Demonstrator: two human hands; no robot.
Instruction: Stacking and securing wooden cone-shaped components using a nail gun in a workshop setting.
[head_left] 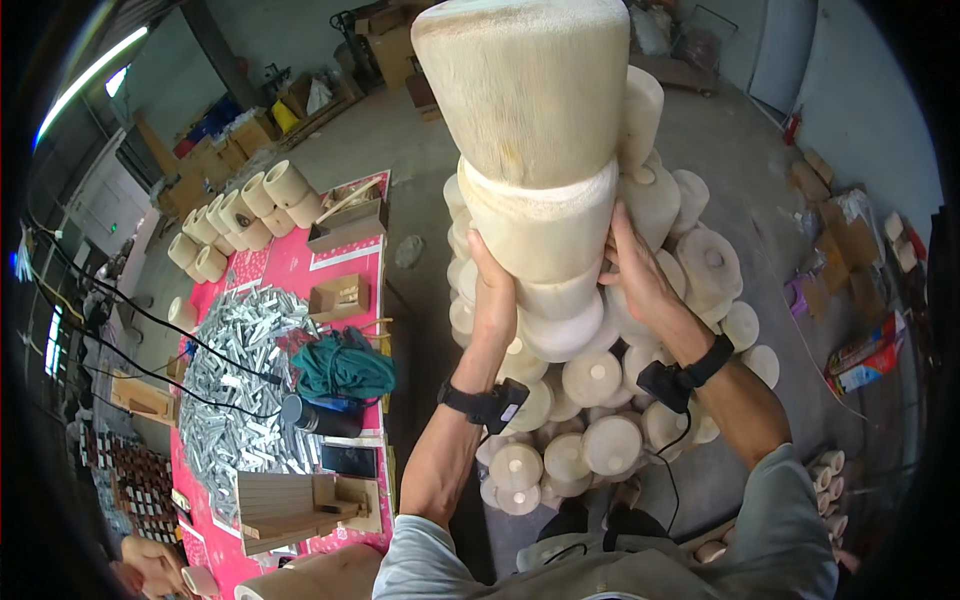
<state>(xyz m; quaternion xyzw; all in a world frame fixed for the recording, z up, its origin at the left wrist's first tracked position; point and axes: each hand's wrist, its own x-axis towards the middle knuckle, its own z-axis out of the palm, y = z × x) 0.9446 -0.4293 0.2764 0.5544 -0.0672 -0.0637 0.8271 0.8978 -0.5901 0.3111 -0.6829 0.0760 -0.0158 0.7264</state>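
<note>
Pale wooden cylinders stand stacked in front of me, the top one (525, 90) the nearest and largest to view. My left hand (493, 290) and my right hand (642, 270) clasp the sides of the wooden cylinder (540, 230) just beneath it. Some fingers are hidden behind the wood. Lower in the column another cylinder (560, 335) shows between my wrists. Around it, many more round wooden pieces (592, 378) are piled up, several with a round plug-like spot on the end. Dark bands with small devices (490, 404) are on both wrists.
On the left a pink-covered table (290, 262) bears a heap of metal pieces (240, 370), a teal cloth (345, 365), a wooden box (300, 510) and hollow wooden cylinders (285, 185). Another person's hand (155, 565) is at lower left. Cardboard boxes (835, 250) lie at right.
</note>
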